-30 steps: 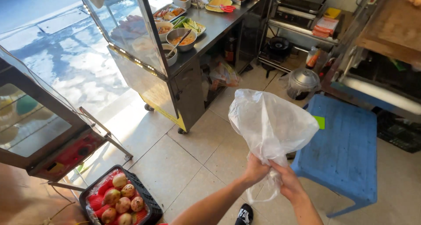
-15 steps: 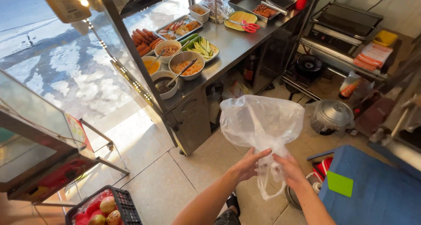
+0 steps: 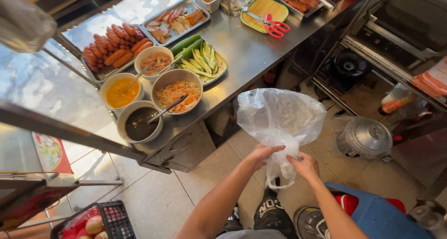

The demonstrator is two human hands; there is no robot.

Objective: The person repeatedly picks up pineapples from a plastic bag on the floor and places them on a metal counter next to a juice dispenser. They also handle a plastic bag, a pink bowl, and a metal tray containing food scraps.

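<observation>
Head view: one clear plastic bag point(image 3: 279, 120), puffed up.
Left hand point(image 3: 261, 153): closed on its neck.
Right hand point(image 3: 305, 166): likewise gripping.
Bowls point(image 3: 176, 90): four.
Scissors point(image 3: 270, 26): one pair.

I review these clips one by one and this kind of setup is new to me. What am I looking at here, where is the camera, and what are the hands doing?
No machine here: a person wears a camera on the head, so the single view looks down at their own bare arms. Both hands, the left hand and the right hand, grip the gathered neck of a puffed-up clear plastic bag. Beyond it stands a steel counter with bowls of orange sauce, dark sauce and shredded salad, a tray of sausages, cucumber pieces and red scissors. On the tiled floor are a metal pot and a black crate of fruit.
</observation>
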